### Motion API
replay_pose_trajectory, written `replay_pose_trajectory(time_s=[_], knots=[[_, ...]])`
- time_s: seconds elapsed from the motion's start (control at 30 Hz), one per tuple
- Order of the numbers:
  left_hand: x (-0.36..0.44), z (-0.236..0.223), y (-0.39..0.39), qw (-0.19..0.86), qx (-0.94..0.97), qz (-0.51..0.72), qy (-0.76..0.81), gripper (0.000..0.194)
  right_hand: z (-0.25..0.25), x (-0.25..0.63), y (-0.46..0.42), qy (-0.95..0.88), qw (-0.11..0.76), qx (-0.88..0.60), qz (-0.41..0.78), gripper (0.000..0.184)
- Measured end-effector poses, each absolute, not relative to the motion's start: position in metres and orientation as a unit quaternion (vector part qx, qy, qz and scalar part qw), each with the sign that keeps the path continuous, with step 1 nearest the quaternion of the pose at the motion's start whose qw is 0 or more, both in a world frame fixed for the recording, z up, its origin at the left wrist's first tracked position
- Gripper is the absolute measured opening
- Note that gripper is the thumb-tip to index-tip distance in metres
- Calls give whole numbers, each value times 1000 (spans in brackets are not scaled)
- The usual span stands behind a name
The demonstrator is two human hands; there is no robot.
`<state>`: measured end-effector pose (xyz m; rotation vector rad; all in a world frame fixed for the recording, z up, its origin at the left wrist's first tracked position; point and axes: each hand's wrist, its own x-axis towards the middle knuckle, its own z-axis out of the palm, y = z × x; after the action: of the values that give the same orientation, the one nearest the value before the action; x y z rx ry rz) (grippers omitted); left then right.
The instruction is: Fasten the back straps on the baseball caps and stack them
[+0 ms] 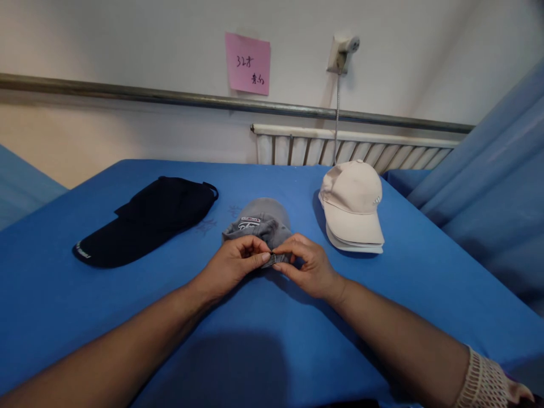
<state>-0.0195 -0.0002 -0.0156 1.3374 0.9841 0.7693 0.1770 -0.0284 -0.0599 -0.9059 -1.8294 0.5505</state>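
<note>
A grey baseball cap with white lettering lies at the middle of the blue-covered table, its back strap turned towards me. My left hand pinches the strap near its buckle between thumb and index finger. From the other side, my right hand pinches the same strap, fingertips almost meeting the left ones. The buckle itself is mostly hidden by my fingers. To the left lies a black cap, flattened, brim pointing at me. A cream cap sits on the right, stacked on at least one other pale cap.
Behind the table are a metal rail, a white radiator and a wall socket with a hanging cord. A pink note is stuck to the wall. Blue curtains hang along the right.
</note>
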Motion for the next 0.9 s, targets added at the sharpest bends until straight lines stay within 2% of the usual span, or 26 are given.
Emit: replay_pose_trajectory(time_s=[0.23, 0.43, 0.63, 0.73, 0.9], knots=[[-15, -18, -2, 601, 569, 354, 436, 22, -58, 176, -29, -760, 483, -369, 231, 16], [-16, -20, -2, 598, 554, 388, 430, 24, -58, 177, -28, -748, 508, -366, 219, 19], [-20, -22, 0, 625, 589, 322, 398, 25, -61, 176, -28, -737, 513, -369, 239, 22], [-21, -22, 1, 634, 576, 329, 397, 25, -59, 175, -30, -726, 522, -395, 209, 26], [-24, -22, 3, 656, 562, 325, 385, 26, -53, 174, -33, -722, 513, -432, 170, 15]])
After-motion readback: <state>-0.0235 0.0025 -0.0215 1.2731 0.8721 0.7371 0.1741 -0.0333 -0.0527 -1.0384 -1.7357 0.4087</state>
